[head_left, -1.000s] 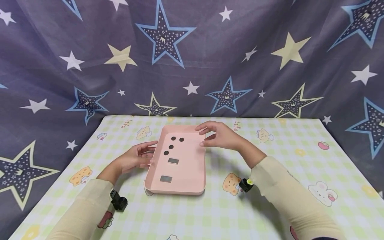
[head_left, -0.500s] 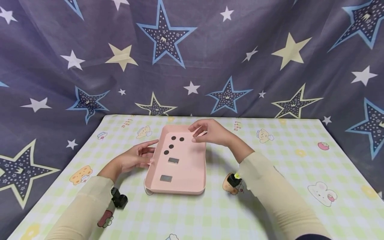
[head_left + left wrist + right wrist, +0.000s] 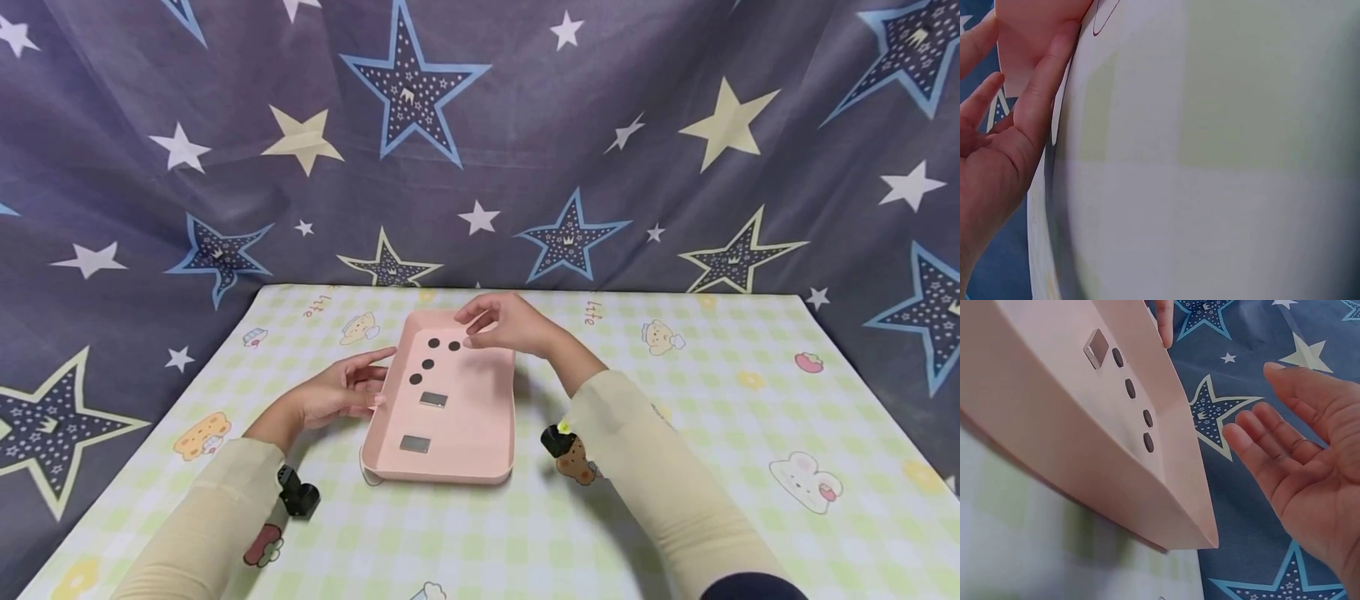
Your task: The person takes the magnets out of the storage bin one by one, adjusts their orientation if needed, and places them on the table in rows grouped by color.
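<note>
A shallow pink tray [image 3: 480, 417] lies on the table in the head view. Inside it are several small black discs [image 3: 427, 364] and two flat, shiny grey rectangular pieces, one mid-tray [image 3: 433, 400] and one nearer the front [image 3: 415, 443]. My left hand [image 3: 337, 392] touches the tray's left wall with fingers extended; in the left wrist view its fingers [image 3: 1044, 78] lie along the pink side. Over the tray's far right part hovers my right hand [image 3: 510, 323], its fingers loosely bent beside the rightmost disc. The right wrist view shows nothing in that hand [image 3: 1316, 462].
A green-and-white checked cloth [image 3: 675, 500] with cartoon prints covers the table. Behind its far edge hangs a dark curtain [image 3: 480, 167] with stars. Black wrist cameras sit below the left sleeve [image 3: 297, 493] and the right sleeve [image 3: 558, 440].
My right hand has moved left, from the tray's right edge to above its inside near the discs. The left hand, the tray and its pieces have stayed in place.
</note>
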Demonstrator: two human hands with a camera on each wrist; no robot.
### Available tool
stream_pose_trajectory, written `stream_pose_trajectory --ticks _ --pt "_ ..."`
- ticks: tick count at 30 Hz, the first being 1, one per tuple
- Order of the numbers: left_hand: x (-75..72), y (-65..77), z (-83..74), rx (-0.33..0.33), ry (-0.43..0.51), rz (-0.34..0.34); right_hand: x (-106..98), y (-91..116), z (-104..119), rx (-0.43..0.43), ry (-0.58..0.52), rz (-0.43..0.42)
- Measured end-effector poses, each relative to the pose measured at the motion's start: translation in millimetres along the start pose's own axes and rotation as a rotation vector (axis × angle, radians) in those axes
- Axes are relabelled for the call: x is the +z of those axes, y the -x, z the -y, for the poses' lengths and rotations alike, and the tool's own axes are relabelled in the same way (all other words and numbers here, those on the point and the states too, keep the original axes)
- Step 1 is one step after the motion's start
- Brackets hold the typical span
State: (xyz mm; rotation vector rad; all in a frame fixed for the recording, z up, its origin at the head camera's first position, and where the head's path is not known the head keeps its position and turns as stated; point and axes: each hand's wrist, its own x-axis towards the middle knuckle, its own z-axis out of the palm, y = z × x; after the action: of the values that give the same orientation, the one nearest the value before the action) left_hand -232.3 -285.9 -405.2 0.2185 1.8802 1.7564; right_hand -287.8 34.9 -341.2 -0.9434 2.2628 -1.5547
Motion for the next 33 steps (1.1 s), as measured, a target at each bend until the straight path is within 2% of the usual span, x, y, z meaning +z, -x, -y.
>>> stream_pose_trajectory --ticks 7,16,21,25,30,33 --pt "1.3 -4.9 -2.5 0.006 -0.014 0.016 5.3 -10.6 -12.0 0.021 -0.029 -0.042" --pt "0.0 -6.4 -3.4 0.020 -0.020 0.040 16.9 -23.2 -20.3 0.100 -0.016 -0.124" --pt "-0.3 -6.3 -2.8 0.023 -0.024 0.050 23.6 -30.4 -34.4 0.138 -0.028 -0.185" --pt "-1.9 -4.6 -0.3 0.020 -0.025 0.048 30.3 -33.6 -42.7 0.201 -0.016 -0.237" --pt "-2.9 -1.8 0.9 0.022 -0.035 0.047 37.8 -35.0 -44.6 0.275 0.068 -0.263" --pt "-2.9 -0.8 1.2 0.025 -0.042 0.048 40.5 -35.8 -45.4 0.286 0.142 -0.262"
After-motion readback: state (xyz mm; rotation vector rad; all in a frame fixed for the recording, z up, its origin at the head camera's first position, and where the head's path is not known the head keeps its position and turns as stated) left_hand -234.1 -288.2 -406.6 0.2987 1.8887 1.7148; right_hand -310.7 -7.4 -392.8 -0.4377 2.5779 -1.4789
